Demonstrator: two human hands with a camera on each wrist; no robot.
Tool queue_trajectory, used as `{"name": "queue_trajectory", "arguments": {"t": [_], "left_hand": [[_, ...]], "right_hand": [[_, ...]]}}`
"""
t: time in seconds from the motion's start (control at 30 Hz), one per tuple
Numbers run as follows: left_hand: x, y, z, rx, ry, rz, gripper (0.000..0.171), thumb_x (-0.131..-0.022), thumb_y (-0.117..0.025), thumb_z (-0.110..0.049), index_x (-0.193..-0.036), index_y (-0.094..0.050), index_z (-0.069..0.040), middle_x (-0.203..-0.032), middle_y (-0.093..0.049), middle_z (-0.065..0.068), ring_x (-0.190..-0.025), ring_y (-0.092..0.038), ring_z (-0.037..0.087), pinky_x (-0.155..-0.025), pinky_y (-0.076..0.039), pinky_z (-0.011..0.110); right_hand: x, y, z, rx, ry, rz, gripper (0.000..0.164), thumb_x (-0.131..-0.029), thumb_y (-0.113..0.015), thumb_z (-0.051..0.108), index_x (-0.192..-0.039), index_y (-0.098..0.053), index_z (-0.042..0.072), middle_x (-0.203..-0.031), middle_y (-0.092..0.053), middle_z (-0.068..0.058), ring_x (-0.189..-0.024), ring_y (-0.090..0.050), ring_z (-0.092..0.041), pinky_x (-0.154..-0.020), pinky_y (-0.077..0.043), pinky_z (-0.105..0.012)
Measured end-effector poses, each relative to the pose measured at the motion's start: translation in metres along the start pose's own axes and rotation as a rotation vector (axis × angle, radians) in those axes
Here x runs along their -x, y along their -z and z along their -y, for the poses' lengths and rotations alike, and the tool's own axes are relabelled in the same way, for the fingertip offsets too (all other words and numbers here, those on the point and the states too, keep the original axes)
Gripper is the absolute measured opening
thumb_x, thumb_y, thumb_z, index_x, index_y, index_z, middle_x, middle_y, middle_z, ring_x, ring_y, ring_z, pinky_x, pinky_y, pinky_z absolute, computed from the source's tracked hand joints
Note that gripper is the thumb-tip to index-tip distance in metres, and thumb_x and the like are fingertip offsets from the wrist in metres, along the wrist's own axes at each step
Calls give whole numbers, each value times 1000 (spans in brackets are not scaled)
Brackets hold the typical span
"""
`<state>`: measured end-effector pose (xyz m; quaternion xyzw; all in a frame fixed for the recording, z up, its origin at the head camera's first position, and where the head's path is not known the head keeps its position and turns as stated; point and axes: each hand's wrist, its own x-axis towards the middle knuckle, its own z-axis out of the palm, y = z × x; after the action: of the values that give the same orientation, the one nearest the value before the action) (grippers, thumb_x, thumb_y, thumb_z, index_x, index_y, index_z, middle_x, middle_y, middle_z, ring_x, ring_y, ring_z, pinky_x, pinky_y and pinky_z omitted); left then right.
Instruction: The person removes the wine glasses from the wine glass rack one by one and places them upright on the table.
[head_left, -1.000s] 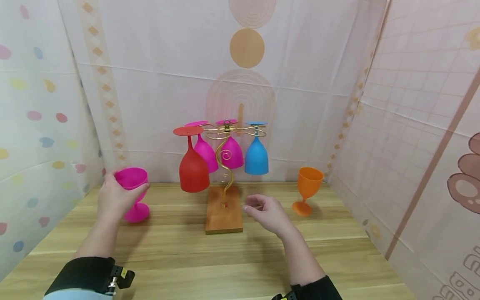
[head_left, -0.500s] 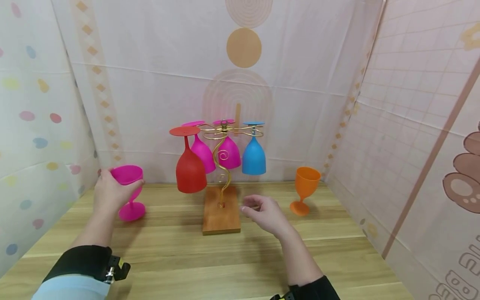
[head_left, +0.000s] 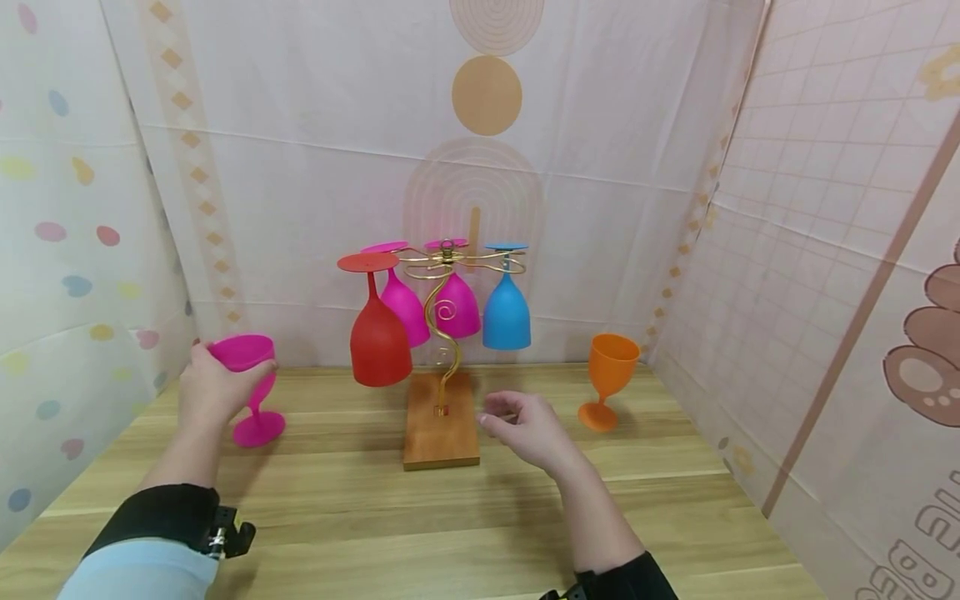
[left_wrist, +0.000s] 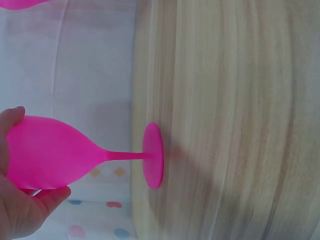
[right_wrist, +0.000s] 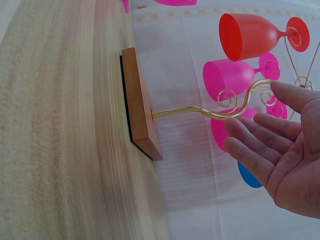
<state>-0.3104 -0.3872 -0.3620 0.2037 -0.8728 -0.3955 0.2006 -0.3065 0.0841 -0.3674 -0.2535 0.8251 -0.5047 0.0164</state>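
At the left of the head view my left hand (head_left: pixel 213 385) grips a magenta goblet (head_left: pixel 258 425) round its bowl. The goblet is upright, and in the left wrist view its foot (left_wrist: pixel 153 156) sits at the table surface. My right hand (head_left: pixel 531 429) holds nothing, its fingers relaxed, right of the glass rack's wooden base (head_left: pixel 442 429). The rack has a curved gold stem (right_wrist: pixel 190 110). Upside down from its gold wire arms hang a red goblet (head_left: pixel 381 346), two magenta goblets (head_left: pixel 405 308) and a blue goblet (head_left: pixel 507 315).
An orange goblet (head_left: pixel 611 367) stands upright at the right rear of the wooden table (head_left: pixel 375 533). Patterned cloth (head_left: pixel 322 167) hangs behind the table and along both sides.
My left hand and the magenta goblet have shifted slightly left. The whole head view has drifted a little too. The right hand and the rack keep their places.
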Motion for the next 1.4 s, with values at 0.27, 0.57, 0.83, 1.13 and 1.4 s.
{"name": "queue_trajectory", "arguments": {"t": [0.27, 0.57, 0.83, 1.13, 1.4], "left_hand": [[-4, 3, 6, -15, -5, 9, 118, -88, -70, -57, -156, -1, 10, -144, -32, 43, -128, -36, 60, -96, -48, 67], [-6, 8, 10, -75, -24, 20, 117, -89, -71, -53, -155, 1, 11, -141, -31, 44, -125, -36, 62, -93, -48, 69], [-6, 11, 13, -84, -45, 31, 122, -87, -74, -55, -156, 2, 10, -144, -27, 43, -126, -33, 63, -92, -48, 71], [-5, 22, 9, -92, -112, 13, 127, -84, -70, -68, -158, 1, 7, -150, -23, 43, -131, -29, 63, -95, -41, 75], [1, 33, -4, -93, -201, -44, 122, -86, -68, -67, -159, -2, 5, -151, -25, 41, -133, -32, 61, -98, -38, 75]], "right_hand": [[1, -2, 0, -21, -4, 10, 39, -97, -71, 30, -125, -68, 4, -111, -72, -5, -93, -70, -20, -82, -61, -36], [1, -4, 2, -14, -2, 7, 37, -97, -71, 29, -126, -68, 5, -111, -72, -4, -93, -70, -19, -81, -60, -36], [1, -4, 1, -14, -8, 7, 39, -97, -71, 31, -127, -67, 6, -112, -72, -3, -93, -70, -19, -81, -60, -36], [1, -2, 1, -23, -27, 3, 39, -97, -71, 31, -128, -67, 8, -113, -71, -2, -93, -70, -18, -81, -60, -36], [3, -3, 1, -19, -27, 6, 39, -97, -71, 31, -127, -67, 7, -112, -71, -3, -93, -70, -19, -81, -60, -36]]}}
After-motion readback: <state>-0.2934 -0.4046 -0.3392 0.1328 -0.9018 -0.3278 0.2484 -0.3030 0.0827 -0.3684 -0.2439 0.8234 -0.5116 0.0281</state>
